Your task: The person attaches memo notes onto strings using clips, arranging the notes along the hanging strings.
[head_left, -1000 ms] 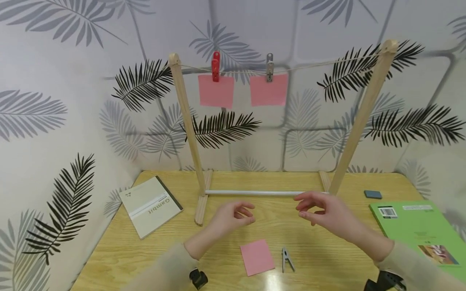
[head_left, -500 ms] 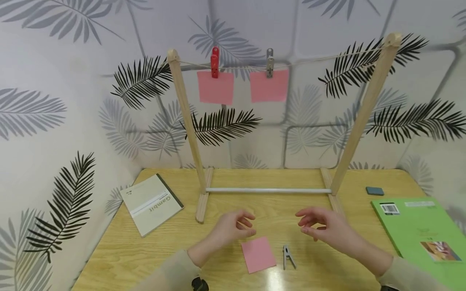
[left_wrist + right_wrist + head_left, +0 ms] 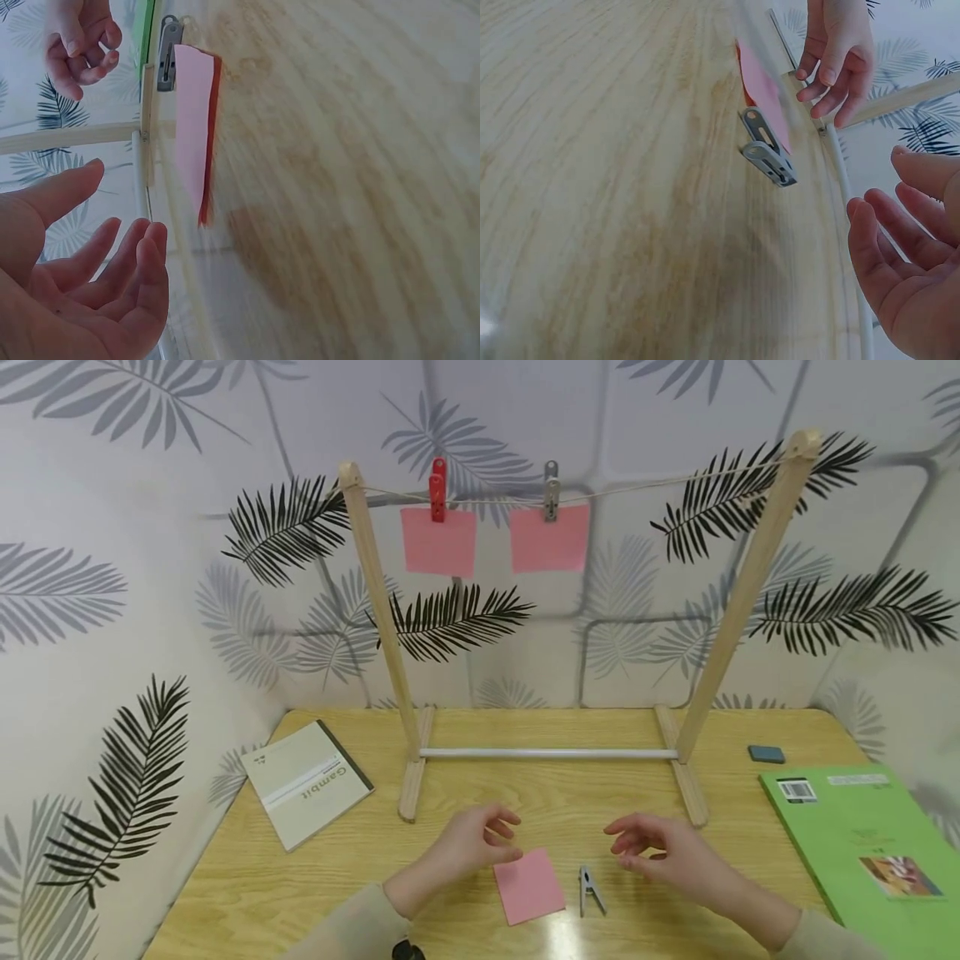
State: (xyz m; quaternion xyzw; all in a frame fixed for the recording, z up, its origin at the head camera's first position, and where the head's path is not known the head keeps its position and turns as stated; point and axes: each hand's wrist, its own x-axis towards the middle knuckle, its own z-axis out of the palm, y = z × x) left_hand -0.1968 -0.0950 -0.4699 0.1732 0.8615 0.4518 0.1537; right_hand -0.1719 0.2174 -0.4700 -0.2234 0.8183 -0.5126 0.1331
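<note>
A pink square of paper [image 3: 529, 888] lies on the wooden table, and a grey clothespin [image 3: 589, 892] rests just right of it. My left hand [image 3: 471, 845] hovers at the paper's upper left, fingers loosely curved and holding nothing. To the right of the clothespin my right hand [image 3: 667, 858] hangs above the table, its relaxed fingers also holding nothing. In the right wrist view the clothespin [image 3: 768, 150] appears close to the paper. Two more pink papers hang from a string, one under a red clothespin [image 3: 438, 492], the other under a grey clothespin [image 3: 552, 493].
A wooden frame with a left post [image 3: 381, 610] and right post [image 3: 742, 602] carries the string; a white rod [image 3: 547, 753] joins its feet. A beige notebook [image 3: 307, 785] lies left. On the right are a green book [image 3: 855, 843] and a small blue-grey block [image 3: 766, 754].
Both hands have come lower and nearer to the table front, the left toward the pink paper, the right to the clothespin's level. The view has shifted slightly. Nothing was picked up.
</note>
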